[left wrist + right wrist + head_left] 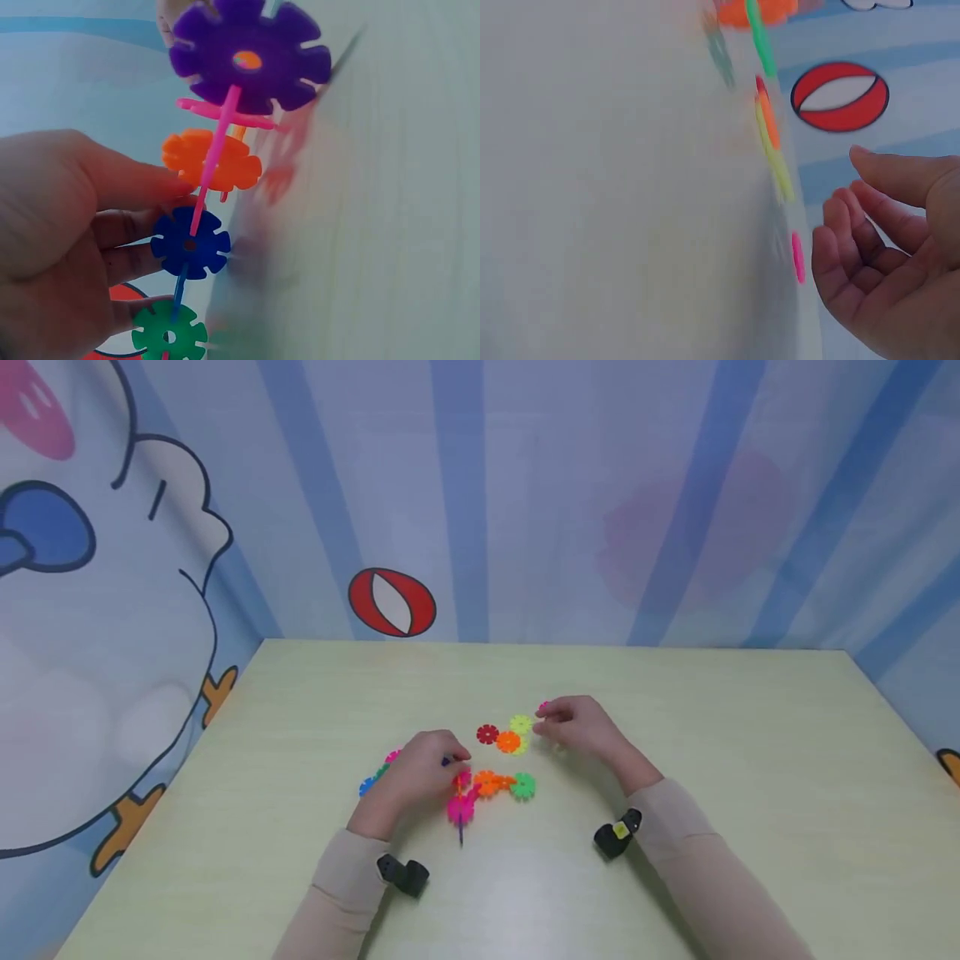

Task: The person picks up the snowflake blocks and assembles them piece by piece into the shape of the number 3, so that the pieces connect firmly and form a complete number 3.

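Note:
My left hand point(420, 768) pinches a linked chain of notched plastic flower discs near an orange disc point(238, 169) and a blue disc point(212, 241). A purple disc point(210, 64) forms the end nearest the camera in the left wrist view, and a green disc point(148, 334) hangs lower. In the head view the chain's pink disc point(461, 811) and a light green disc point(523, 787) show right of that hand; part of the chain is hidden behind it. Just above the table, my right hand point(585, 727) has loosely curled fingers and holds nothing.
Loose discs lie on the pale table point(750, 735) between the hands and beyond: a red disc point(487, 734), an orange one point(508, 742), yellow discs point(521, 723), and a pink disc point(798, 257) by the right fingers. A patterned wall sheet point(540, 527) stands behind the table.

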Motion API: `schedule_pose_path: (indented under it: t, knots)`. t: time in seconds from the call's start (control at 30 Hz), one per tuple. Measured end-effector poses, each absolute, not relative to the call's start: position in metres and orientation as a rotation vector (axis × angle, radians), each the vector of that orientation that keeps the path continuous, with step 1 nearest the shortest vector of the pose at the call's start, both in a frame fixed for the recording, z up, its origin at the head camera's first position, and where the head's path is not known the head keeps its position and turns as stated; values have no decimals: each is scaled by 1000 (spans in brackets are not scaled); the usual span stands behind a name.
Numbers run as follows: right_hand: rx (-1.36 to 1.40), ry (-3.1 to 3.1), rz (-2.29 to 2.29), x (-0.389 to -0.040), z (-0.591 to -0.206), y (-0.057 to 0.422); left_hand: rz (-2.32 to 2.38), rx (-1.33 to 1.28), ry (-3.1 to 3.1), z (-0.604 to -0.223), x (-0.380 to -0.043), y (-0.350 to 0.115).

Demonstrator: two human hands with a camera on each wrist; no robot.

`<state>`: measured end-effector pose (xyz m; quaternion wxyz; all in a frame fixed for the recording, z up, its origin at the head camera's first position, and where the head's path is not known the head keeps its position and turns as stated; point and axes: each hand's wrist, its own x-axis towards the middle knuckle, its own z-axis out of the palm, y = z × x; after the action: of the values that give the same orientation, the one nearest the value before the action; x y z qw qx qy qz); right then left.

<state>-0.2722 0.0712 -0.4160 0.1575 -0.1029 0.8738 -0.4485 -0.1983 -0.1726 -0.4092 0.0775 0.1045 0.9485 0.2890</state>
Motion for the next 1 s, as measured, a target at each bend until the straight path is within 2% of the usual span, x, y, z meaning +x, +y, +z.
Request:
schedule_pose_path:
  t: [0.33, 0.53, 0.8, 1.0]
  knots:
    - [-280, 2584, -1190, -312, -424, 90, 791, 292, 2888, -410, -202, -177]
    - [-291, 2635, -1065, -316, -427, 87, 754, 245, 2896, -405, -200, -173]
    - [-285, 2692, -991, -315, -425, 83, 898, 387, 2803, -394, -197, -156]
    - [-314, 2679, -1012, -315, -422, 80, 868, 378, 2740, -395, -200, -147]
